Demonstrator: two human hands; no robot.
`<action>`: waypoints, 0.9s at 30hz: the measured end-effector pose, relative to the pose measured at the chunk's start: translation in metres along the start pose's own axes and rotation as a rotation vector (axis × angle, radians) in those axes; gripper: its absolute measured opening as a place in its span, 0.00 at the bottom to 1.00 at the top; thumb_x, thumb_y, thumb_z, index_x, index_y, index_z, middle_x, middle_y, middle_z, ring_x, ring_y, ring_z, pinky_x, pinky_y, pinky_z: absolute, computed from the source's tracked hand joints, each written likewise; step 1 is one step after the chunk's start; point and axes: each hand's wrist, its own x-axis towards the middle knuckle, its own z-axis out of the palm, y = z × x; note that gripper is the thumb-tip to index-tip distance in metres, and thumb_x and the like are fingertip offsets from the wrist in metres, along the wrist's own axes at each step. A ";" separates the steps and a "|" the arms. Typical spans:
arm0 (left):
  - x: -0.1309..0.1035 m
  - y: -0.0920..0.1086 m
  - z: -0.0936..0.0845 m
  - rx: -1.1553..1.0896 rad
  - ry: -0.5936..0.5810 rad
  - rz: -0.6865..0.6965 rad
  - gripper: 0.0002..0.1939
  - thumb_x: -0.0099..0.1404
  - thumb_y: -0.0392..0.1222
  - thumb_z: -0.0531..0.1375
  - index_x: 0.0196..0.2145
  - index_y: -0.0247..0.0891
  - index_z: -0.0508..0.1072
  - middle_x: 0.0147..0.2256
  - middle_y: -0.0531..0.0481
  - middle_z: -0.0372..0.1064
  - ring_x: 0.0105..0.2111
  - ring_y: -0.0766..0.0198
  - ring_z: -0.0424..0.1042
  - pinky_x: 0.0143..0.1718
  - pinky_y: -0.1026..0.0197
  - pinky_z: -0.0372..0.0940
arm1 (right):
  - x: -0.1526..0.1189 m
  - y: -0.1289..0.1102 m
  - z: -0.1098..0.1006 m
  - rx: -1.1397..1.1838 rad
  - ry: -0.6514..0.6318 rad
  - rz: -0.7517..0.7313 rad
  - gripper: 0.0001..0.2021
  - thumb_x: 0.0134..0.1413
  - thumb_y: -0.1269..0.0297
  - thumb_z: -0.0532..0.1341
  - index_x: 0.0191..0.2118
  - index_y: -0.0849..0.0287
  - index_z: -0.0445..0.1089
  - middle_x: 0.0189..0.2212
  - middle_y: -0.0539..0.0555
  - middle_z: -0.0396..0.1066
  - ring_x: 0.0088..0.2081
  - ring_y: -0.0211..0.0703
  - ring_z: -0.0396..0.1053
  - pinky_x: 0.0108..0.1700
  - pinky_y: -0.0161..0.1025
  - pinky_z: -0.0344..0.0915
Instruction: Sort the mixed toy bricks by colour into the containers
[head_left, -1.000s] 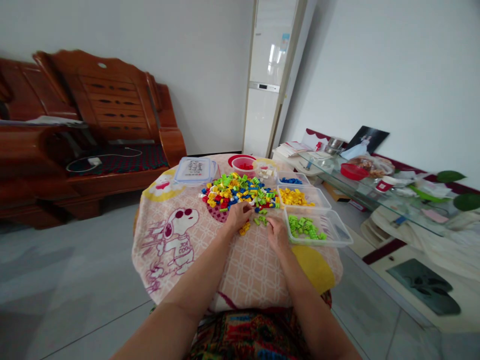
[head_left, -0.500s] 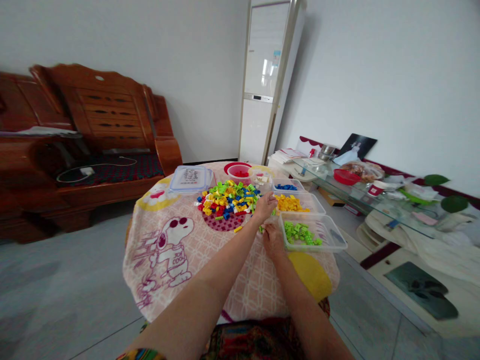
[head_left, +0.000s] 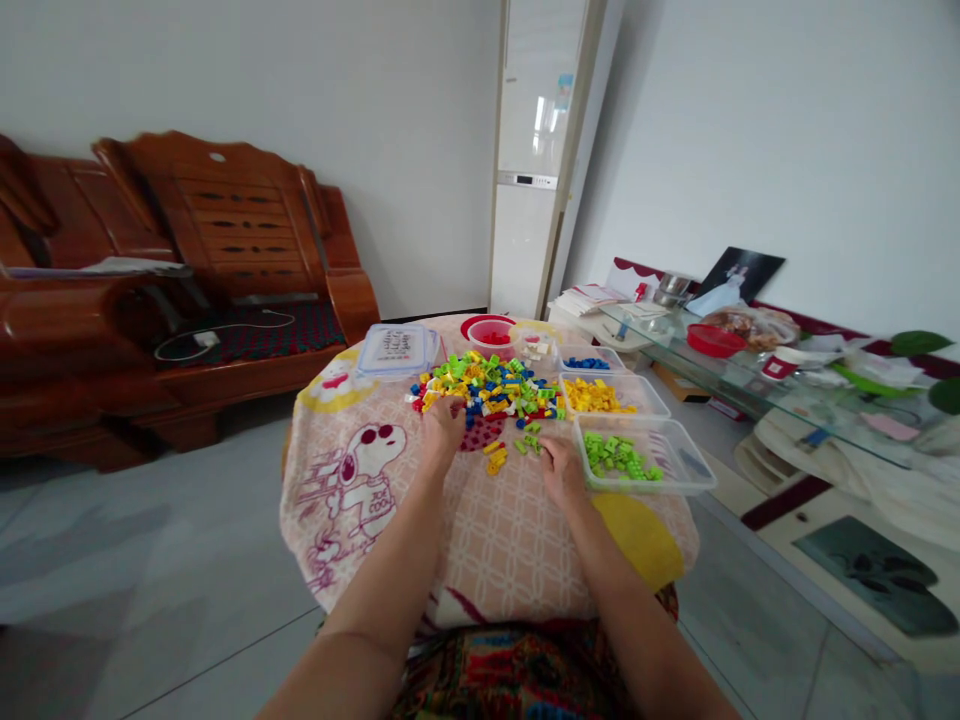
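A mixed pile of small plastic building bricks point(head_left: 487, 385) in green, yellow, blue, red and white lies on the table. My left hand point(head_left: 442, 428) is at the pile's near left edge, its fingers drawn together among the bricks; what they hold is too small to make out. Just left of the tray of green bricks, my right hand point(head_left: 562, 468) rests low with bent fingers close to a few loose green bricks point(head_left: 529, 440). Whatever may be between those fingertips is hidden. Several loose yellow bricks point(head_left: 496, 458) lie between my hands.
Clear boxes at the right hold green bricks point(head_left: 619, 458), yellow bricks point(head_left: 592, 395) and blue bricks point(head_left: 586, 364). Behind the pile are a bowl of red bricks point(head_left: 493, 338) and a lidded box point(head_left: 396, 349). A glass-topped cabinet point(head_left: 810, 400) stands right of the table.
My left hand has moved from the yellow box side leftward to the pile's left edge. My right hand stays beside the green box. More loose yellow and green bricks show before the pile.
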 end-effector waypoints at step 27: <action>-0.008 0.004 0.003 -0.258 -0.037 0.075 0.09 0.59 0.39 0.61 0.36 0.37 0.80 0.30 0.50 0.79 0.31 0.63 0.76 0.37 0.63 0.68 | 0.001 0.006 0.001 0.000 0.001 -0.016 0.17 0.54 0.75 0.56 0.43 0.58 0.79 0.45 0.60 0.79 0.48 0.51 0.74 0.55 0.49 0.69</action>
